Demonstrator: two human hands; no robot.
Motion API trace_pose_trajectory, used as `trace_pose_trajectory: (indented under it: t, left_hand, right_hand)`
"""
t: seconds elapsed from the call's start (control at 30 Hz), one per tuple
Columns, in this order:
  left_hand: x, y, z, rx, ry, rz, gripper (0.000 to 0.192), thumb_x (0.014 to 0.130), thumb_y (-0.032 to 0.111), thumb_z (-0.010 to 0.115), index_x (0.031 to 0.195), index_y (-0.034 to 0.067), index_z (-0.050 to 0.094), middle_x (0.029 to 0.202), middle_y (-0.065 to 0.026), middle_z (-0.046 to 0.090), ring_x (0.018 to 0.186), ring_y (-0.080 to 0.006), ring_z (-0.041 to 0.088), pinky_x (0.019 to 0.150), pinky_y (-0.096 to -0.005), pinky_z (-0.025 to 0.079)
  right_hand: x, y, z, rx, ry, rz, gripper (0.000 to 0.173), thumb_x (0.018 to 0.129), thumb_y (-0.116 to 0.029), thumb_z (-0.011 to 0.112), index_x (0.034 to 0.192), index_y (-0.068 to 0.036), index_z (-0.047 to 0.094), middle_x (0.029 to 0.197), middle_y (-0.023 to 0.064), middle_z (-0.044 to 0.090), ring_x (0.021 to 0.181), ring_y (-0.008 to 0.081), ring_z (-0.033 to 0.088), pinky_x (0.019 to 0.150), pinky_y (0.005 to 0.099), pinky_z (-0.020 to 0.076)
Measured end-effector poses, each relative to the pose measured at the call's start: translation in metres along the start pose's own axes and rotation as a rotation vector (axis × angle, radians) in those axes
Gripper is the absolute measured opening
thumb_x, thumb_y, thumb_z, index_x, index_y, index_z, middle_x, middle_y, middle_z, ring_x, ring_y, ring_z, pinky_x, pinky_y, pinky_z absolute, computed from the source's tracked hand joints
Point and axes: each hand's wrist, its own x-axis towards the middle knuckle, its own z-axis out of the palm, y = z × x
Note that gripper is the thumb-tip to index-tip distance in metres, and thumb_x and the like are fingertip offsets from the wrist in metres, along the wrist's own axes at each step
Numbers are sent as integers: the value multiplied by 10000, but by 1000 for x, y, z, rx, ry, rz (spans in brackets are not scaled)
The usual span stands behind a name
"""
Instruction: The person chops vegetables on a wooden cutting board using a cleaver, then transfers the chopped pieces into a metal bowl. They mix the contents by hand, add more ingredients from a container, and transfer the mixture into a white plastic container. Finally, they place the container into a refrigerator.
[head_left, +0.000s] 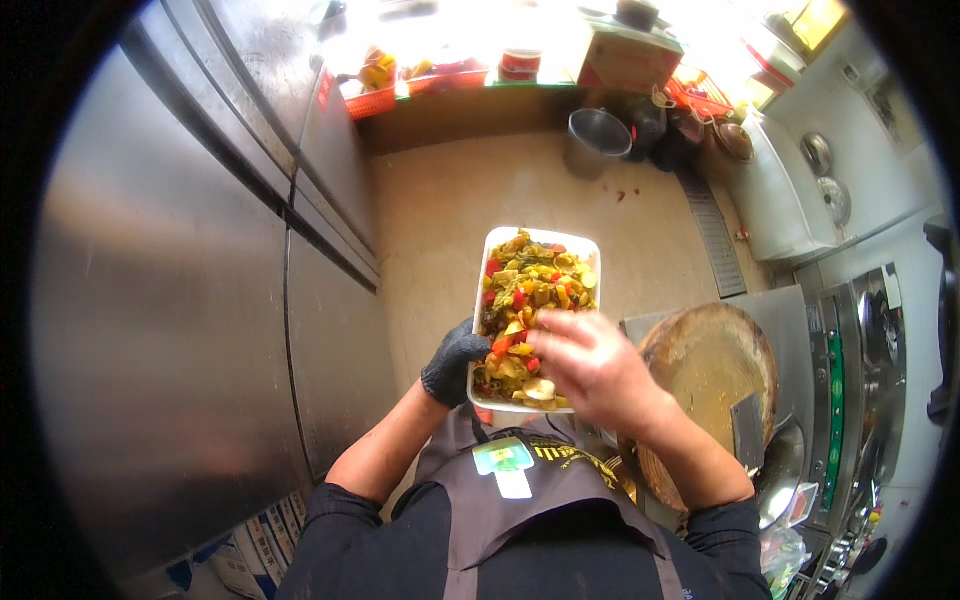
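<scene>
My left hand (454, 363), in a dark grey glove, grips the left side of a white rectangular plastic tub (595, 253) in front of my apron. The tub is filled with chopped mixed vegetables (532, 281), yellow-green pieces with red bits among them. Over the right part of the tub is my bare right hand (589, 356), its fingertips at the vegetables and slightly blurred. Whether its fingers hold a piece cannot be told.
Stainless steel cabinet doors (187, 300) stand at the left. At right, a round wooden chopping block (705, 352) bears a cleaver (748, 433). A dark bucket (598, 142) stands on the floor ahead, near a white sink (784, 195). Orange baskets (371, 103) line the far counter.
</scene>
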Motion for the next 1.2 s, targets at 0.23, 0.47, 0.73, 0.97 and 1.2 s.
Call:
trace_pose_trajectory:
  t: [0.23,0.47,0.73,0.97,1.2]
  left_hand:
    - [35,67,-47,30,128,88,792,800,282,775,1458,-15,447,1372,-146,586,1201,-248,621,1024,-384,521]
    - [85,169,-74,-30,138,104,978,768,332,833,1536,9,320,1471,-209,500,1292,-329,569,1079,-456,494]
    - [166,228,-120,-85,69,105,899,803,320,801,1508,-21,360,1429,-205,546,1260,-319,597,1063,-437,510]
    - [142,211,-124,-69,194,150,824,833,319,738,1484,-46,390,1411,-203,559,1246,-302,603,1065,-421,504]
    - [135,193,-120,18,290,303,835,844,321,730,1503,-44,369,1441,-197,533,1278,-287,577,1087,-416,482]
  right_hand:
    - [106,51,37,-99,-184,-131,410,785,-102,741,1188,-49,688,1353,201,594,1160,378,596,1022,463,481]
    - [232,165,22,145,-273,17,219,840,31,671,1041,-40,721,1272,172,650,1103,348,629,928,414,534]
    - [339,227,14,232,-179,85,186,894,3,641,1068,-24,702,1168,170,677,1033,357,671,882,419,558]
    - [394,231,25,234,-309,17,201,896,-55,611,1071,-13,699,1109,188,686,1013,367,674,889,424,553]
    - [441,254,59,115,-516,-40,260,906,-42,571,1136,2,684,1027,208,700,990,337,678,885,407,541]
